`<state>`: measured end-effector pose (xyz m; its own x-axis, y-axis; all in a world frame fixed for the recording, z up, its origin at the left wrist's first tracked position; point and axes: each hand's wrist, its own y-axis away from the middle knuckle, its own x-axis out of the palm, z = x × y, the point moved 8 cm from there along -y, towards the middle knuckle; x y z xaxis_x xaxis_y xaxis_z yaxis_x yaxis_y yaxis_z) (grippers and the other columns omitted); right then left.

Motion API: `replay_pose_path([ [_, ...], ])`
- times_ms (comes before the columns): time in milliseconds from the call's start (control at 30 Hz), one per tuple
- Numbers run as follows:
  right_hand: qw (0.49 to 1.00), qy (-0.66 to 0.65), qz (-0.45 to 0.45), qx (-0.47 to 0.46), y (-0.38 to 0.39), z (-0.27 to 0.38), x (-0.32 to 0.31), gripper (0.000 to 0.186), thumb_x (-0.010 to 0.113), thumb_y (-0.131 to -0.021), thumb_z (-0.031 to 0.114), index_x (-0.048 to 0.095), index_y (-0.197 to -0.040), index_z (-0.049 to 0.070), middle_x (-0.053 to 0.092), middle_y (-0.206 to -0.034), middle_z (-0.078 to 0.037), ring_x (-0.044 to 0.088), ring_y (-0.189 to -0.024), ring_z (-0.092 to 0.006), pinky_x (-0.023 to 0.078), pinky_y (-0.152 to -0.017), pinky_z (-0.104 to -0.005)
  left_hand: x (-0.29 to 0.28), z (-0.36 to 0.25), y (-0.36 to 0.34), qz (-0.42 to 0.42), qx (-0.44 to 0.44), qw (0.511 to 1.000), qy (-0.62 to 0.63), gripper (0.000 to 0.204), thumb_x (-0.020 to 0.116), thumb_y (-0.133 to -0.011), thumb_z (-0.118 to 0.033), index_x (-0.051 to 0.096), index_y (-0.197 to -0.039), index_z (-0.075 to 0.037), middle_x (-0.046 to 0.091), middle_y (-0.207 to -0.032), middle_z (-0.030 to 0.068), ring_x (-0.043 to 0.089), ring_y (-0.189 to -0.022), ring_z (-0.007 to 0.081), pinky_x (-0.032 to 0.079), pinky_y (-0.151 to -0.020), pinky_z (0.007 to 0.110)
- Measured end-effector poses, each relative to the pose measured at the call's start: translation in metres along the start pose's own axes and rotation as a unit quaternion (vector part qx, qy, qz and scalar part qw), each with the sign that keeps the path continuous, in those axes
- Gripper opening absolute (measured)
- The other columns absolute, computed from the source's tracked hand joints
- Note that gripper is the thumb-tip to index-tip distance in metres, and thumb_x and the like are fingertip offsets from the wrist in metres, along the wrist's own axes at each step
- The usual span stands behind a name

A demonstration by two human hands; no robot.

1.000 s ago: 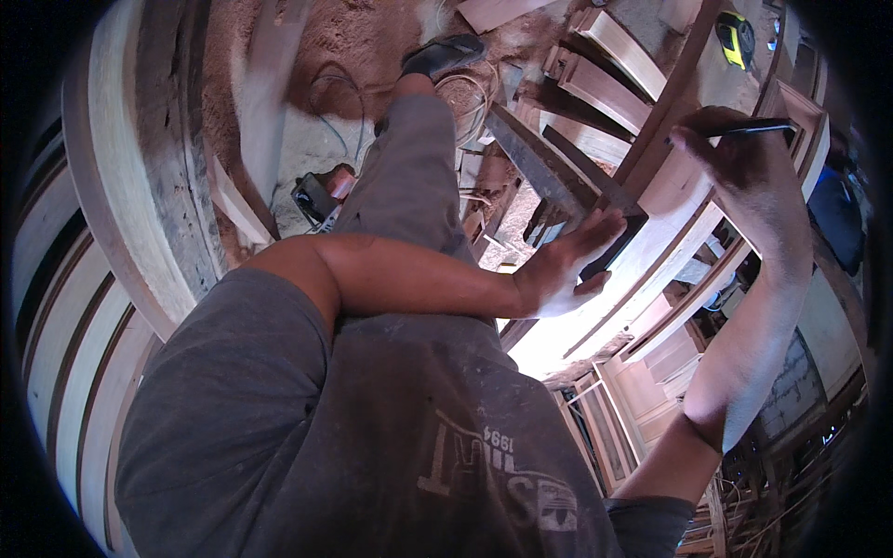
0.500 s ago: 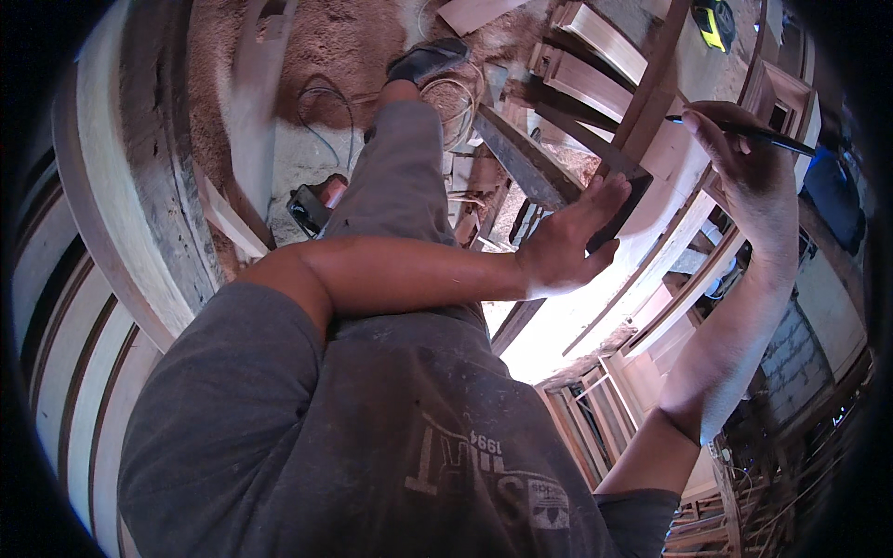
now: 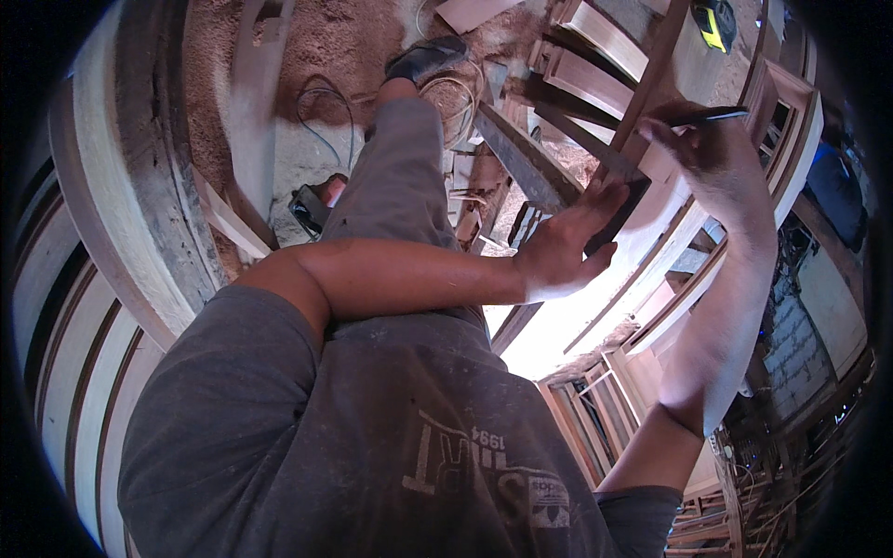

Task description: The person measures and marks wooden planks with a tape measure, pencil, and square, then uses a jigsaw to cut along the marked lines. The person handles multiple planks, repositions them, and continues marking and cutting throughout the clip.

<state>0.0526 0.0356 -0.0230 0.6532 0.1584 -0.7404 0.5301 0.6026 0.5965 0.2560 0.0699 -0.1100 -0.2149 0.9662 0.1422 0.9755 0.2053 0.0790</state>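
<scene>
My left hand reaches across my body and holds a try square against a wooden board. The square's dark stock shows beside my fingers, its long blade pointing away to the far left. Just right of it, my right hand is closed around a dark, slender pencil or pen. The marker lies nearly level, its pale end toward the right. Its other end, by my fingertips near the board, is dim and hard to make out.
A yellow and black tape measure lies at the far right. Stacked wood pieces stand beyond the square. Large timbers fill the left side. A cable and a dark power tool rest on the dusty ground near my leg.
My right hand has moved left with the pencil or pen, closer to the square and the board's edge. My left hand and the square have barely moved.
</scene>
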Motion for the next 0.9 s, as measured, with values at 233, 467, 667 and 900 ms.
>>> replay_pose_path([
  [233,0.953,0.281,0.097,-0.058,-0.009,0.021,0.047,0.020,0.072,-0.098,0.019,0.079,-0.103,0.000,0.077,-0.096,-0.022,0.076,-0.096,-0.0396,0.061,-0.087,-0.0494,0.003,-0.001,-0.002,0.017,-0.006,1.000,0.019,0.101,0.072,-0.096,-0.012,0.011,-0.177,-0.016,0.024,-0.177,0.0279,0.044,-0.151,0.0527,0.051,-0.118,0.051],
  [467,0.976,0.206,0.024,-0.060,0.013,0.067,-0.021,0.017,0.075,-0.099,0.015,0.077,-0.104,-0.001,0.077,-0.091,-0.020,0.076,-0.085,-0.0346,0.058,-0.078,-0.0445,-0.001,-0.003,-0.004,-0.050,0.019,0.998,0.012,0.090,0.069,-0.097,-0.007,0.024,-0.174,-0.015,0.042,-0.168,0.0304,0.062,-0.140,0.0418,0.054,-0.117,0.046],
  [667,0.951,-0.164,-0.262,-0.016,0.098,-0.007,-0.053,0.035,0.069,-0.111,0.036,0.079,-0.114,0.002,0.071,-0.083,-0.003,0.058,-0.071,-0.0069,0.046,-0.062,-0.0270,-0.050,-0.024,-0.007,0.039,-0.163,0.986,0.019,0.071,0.068,-0.090,-0.003,0.051,-0.160,-0.005,0.069,-0.139,0.0281,0.071,-0.125,0.0404,0.056,-0.106,0.046],
  [900,0.847,-0.427,-0.227,0.222,0.192,-0.074,0.099,0.049,0.057,-0.115,0.047,0.073,-0.101,0.003,0.070,-0.078,-0.002,0.059,-0.062,-0.0079,0.045,-0.054,-0.0258,-0.169,-0.009,-0.055,-0.128,-0.072,0.986,-0.077,0.036,0.076,-0.100,-0.017,0.070,-0.133,-0.002,0.077,-0.113,0.0171,0.075,-0.100,0.0246,0.058,-0.091,0.038],
])
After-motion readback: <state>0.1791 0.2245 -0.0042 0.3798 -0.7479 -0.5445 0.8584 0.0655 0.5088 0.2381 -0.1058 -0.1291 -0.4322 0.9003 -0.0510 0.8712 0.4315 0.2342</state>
